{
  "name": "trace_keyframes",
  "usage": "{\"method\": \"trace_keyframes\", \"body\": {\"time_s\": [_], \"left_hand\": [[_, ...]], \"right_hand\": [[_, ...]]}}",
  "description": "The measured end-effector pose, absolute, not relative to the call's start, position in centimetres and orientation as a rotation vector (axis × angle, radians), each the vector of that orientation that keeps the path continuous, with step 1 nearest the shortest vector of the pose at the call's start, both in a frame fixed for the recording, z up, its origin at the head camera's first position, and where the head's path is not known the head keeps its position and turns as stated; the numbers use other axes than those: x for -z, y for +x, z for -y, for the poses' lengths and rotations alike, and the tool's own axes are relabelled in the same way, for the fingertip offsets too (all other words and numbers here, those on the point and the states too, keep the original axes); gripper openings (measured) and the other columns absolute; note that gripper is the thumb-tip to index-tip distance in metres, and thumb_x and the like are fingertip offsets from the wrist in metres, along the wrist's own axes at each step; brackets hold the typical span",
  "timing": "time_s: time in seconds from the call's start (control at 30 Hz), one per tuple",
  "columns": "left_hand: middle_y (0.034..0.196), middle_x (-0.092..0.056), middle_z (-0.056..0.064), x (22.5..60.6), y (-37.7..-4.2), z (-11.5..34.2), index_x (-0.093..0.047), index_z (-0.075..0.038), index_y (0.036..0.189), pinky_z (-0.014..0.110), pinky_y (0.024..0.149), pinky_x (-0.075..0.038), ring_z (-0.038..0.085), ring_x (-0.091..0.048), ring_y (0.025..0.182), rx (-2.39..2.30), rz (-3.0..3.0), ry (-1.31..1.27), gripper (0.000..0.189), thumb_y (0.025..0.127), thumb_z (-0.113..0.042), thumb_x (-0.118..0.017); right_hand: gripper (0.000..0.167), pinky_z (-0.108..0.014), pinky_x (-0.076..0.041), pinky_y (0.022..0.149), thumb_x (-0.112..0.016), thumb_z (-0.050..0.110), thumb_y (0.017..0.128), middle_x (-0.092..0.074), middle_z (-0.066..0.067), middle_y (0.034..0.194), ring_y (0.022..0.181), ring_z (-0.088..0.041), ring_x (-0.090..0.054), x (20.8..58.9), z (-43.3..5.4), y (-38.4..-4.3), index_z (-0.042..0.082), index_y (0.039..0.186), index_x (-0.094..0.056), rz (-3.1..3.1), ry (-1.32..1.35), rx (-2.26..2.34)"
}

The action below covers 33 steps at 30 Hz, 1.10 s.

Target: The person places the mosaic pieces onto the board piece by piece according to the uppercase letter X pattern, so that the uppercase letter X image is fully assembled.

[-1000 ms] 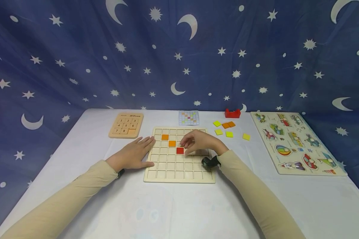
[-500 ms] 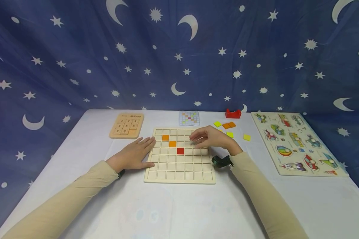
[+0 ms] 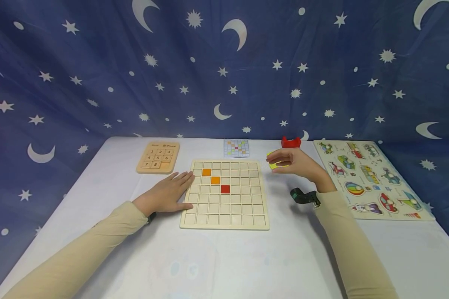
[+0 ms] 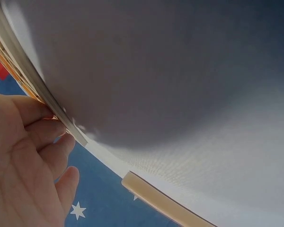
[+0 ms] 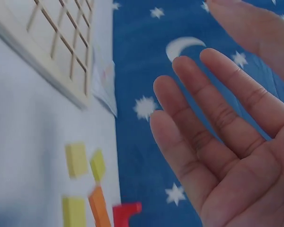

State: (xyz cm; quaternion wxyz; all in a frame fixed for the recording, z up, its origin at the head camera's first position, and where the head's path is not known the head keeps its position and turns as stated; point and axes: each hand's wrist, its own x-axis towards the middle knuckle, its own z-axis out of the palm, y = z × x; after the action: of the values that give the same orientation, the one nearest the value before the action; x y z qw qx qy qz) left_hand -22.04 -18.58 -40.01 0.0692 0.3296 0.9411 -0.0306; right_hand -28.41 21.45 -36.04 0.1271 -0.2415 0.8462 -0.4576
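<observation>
A wooden grid board (image 3: 224,209) lies mid-table, with orange tiles (image 3: 215,180) and one red tile (image 3: 225,189) stepping down a diagonal. My left hand (image 3: 167,195) rests on the board's left edge, fingers extended. Off the board to the right, my right hand (image 3: 297,162) hovers over loose tiles, partly covering a yellow tile (image 3: 278,165). The right wrist view shows the right palm (image 5: 246,184) holding nothing, its fingers relaxed and apart. Yellow tiles (image 5: 76,161) and an orange tile (image 5: 99,208) appear beyond it there; the head view hides most of them.
A printed pattern card (image 3: 236,148) lies behind the board. At the back left is a number slide puzzle (image 3: 158,158), and a red holder (image 3: 290,142) stands at the back right. A picture puzzle board (image 3: 370,182) covers the table's right side.
My right hand has moved right from beside the red tile, off the board and over the loose tiles. My left hand stays on the board's edge.
</observation>
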Motion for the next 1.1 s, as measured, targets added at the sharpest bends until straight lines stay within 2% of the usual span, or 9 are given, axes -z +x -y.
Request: {"method": "trace_keyframes", "body": {"time_s": [0.1, 0.2, 0.33, 0.8, 0.97, 1.1], "left_hand": [[0.154, -0.023, 0.019, 40.0, -22.0, 18.6, -0.024, 0.004, 0.147, 0.049, 0.118, -0.021, 0.034, -0.024, 0.143, 0.093, -2.836, 0.996, 0.088, 0.090, -0.060, -0.046], [0.154, -0.023, 0.019, 40.0, -22.0, 18.6, -0.024, 0.003, 0.147, 0.049, 0.118, -0.021, 0.034, -0.024, 0.143, 0.094, -2.838, 0.996, 0.088, 0.090, -0.060, -0.045], [0.154, -0.023, 0.019, 40.0, -22.0, 18.6, -0.024, 0.003, 0.147, 0.049, 0.118, -0.020, 0.034, -0.025, 0.143, 0.090, -2.840, 0.993, 0.088, 0.090, -0.060, -0.046], [0.154, -0.023, 0.019, 40.1, -22.1, 18.7, -0.024, 0.003, 0.147, 0.048, 0.118, -0.020, 0.034, -0.024, 0.143, 0.073, -2.839, 0.990, 0.088, 0.089, -0.060, -0.047], [0.154, -0.023, 0.019, 40.1, -22.1, 18.7, -0.024, 0.004, 0.147, 0.049, 0.118, -0.020, 0.034, -0.024, 0.143, 0.074, -2.839, 0.993, 0.088, 0.089, -0.059, -0.048], [0.154, -0.025, 0.021, 40.1, -22.0, 18.7, -0.025, 0.005, 0.146, 0.050, 0.117, -0.021, 0.036, -0.026, 0.142, 0.068, -2.843, 1.006, 0.087, 0.090, -0.057, -0.049]], "right_hand": [[0.042, -0.028, -0.053, 0.093, -0.073, 0.010, 0.081, -0.059, -0.024, 0.125, 0.112, -0.034, -0.060, 35.8, -22.9, -28.4, 0.000, 0.120, -0.061, -2.530, -0.636, 1.320], [0.044, -0.016, -0.052, 0.084, -0.072, 0.014, 0.083, -0.058, -0.023, 0.126, 0.113, -0.033, -0.059, 35.7, -24.2, -28.3, 0.002, 0.123, -0.059, -2.583, -0.548, 1.308], [0.046, -0.011, -0.051, 0.082, -0.070, 0.016, 0.085, -0.056, -0.023, 0.128, 0.117, -0.036, -0.055, 35.9, -25.7, -28.1, 0.003, 0.127, -0.056, -2.614, -0.425, 1.333], [0.046, -0.007, -0.049, 0.079, -0.067, 0.007, 0.086, -0.055, -0.025, 0.129, 0.117, -0.035, -0.055, 39.0, -28.0, -28.9, -0.001, 0.129, -0.052, -2.705, -0.169, 1.361], [0.047, -0.015, -0.051, 0.088, -0.066, 0.007, 0.087, -0.054, -0.022, 0.132, 0.118, -0.033, -0.054, 39.7, -28.5, -29.0, 0.000, 0.131, -0.051, -2.716, -0.033, 1.354], [0.047, -0.018, -0.054, 0.084, -0.069, 0.006, 0.084, -0.058, -0.020, 0.127, 0.107, -0.023, -0.061, 40.2, -28.7, -29.0, -0.001, 0.127, -0.054, -2.694, 0.016, 1.413]]}}
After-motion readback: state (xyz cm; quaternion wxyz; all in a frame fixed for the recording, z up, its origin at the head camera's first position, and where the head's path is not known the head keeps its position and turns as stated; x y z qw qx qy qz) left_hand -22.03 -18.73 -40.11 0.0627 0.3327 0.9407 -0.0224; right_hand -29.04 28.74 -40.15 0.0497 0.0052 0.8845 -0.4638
